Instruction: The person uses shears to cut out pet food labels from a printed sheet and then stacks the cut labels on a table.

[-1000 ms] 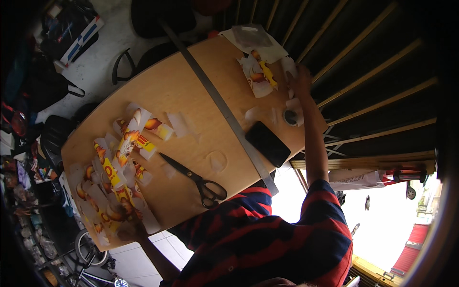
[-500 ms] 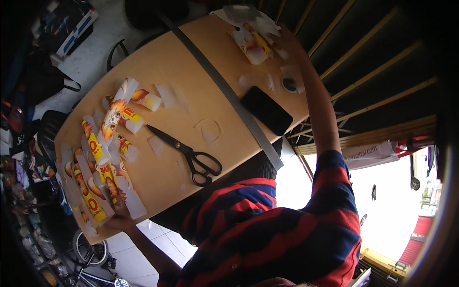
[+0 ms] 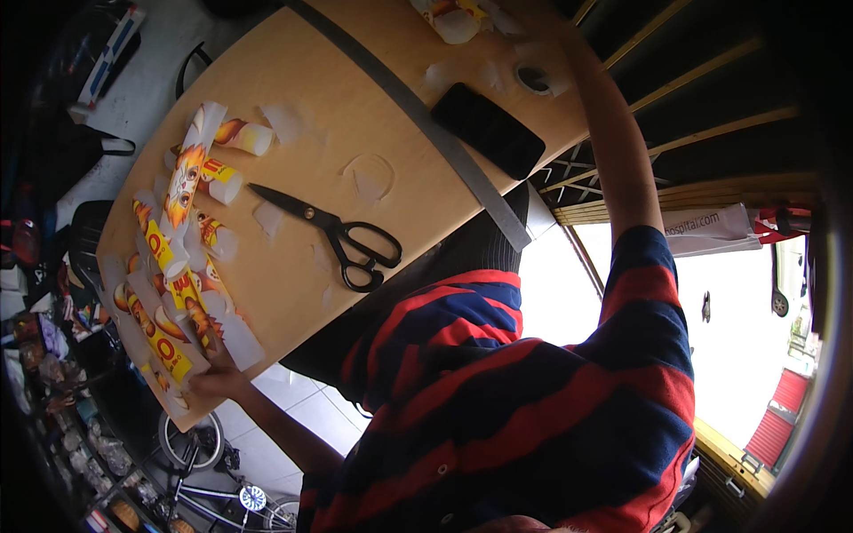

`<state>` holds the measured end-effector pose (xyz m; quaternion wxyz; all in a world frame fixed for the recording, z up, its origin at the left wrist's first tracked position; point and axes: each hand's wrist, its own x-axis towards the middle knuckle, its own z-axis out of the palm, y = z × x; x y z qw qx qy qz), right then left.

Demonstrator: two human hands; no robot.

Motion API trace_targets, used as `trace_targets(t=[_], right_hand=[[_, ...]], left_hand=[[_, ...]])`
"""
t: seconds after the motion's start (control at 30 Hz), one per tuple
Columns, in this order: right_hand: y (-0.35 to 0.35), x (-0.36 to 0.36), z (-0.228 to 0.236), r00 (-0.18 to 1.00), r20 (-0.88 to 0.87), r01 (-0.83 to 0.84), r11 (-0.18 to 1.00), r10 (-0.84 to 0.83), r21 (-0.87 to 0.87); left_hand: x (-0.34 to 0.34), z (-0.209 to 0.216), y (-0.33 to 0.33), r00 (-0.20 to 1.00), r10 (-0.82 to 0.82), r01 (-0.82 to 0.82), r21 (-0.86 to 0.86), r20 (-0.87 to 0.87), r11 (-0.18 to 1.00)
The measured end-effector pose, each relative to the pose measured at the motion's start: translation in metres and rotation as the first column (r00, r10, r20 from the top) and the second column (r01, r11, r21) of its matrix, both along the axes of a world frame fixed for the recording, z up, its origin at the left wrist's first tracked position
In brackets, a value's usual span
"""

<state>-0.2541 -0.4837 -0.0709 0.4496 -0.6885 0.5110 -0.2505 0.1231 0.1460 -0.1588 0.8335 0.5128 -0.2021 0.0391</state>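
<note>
Several rolled printed sheets, white with yellow panels and orange cartoon figures, lie heaped on the left of the tan table (image 3: 302, 231). My left hand (image 3: 220, 380) is at the near end of this heap, its fingers around the end of a yellow and white paper roll (image 3: 169, 351). Stretched to the far right, my right hand (image 3: 538, 22) is in shadow beside crumpled printed paper (image 3: 455, 19); its fingers are too dark to make out. Black scissors (image 3: 333, 233) lie partly open on the table between my hands.
A long grey metal ruler (image 3: 418, 115) crosses the table and juts past its near edge. Right of it lie a black phone (image 3: 489, 131) and a roll of tape (image 3: 533, 78). Paper scraps (image 3: 369, 180) are scattered about. A bicycle (image 3: 191, 444) stands beyond the table's left corner.
The view has shifted, so the table sits higher and further left in the picture. My right hand stays by the crumpled paper, now near the upper edge. My left hand keeps its place at the rolls.
</note>
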Motion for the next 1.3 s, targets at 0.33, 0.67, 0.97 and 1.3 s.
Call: trace_targets(t=[0.33, 0.67, 0.97, 1.3], right_hand=[[-0.038, -0.017, -0.01, 0.931, -0.343, -0.321, 0.731, 0.126, -0.602], [-0.058, -0.009, -0.037, 0.989, -0.102, -0.136, 0.901, 0.103, -0.411], [-0.011, 0.03, -0.012, 0.972, 0.193, -0.088, 0.966, 0.138, -0.245], [-0.024, 0.008, -0.029, 0.997, -0.006, -0.054, 0.61, 0.08, -0.79]], left_hand=[[0.001, 0.025, 0.009, 0.645, 0.107, -0.702, 0.532, 0.756, 0.474], [-0.006, 0.013, -0.013, 0.835, 0.315, -0.519, 0.451, 0.452, 0.726], [0.015, 0.001, 0.014, 0.617, 0.214, -0.761, 0.505, 0.757, 0.408], [0.036, 0.013, 0.002, 0.426, 0.023, -0.893, 0.417, 0.904, 0.169]])
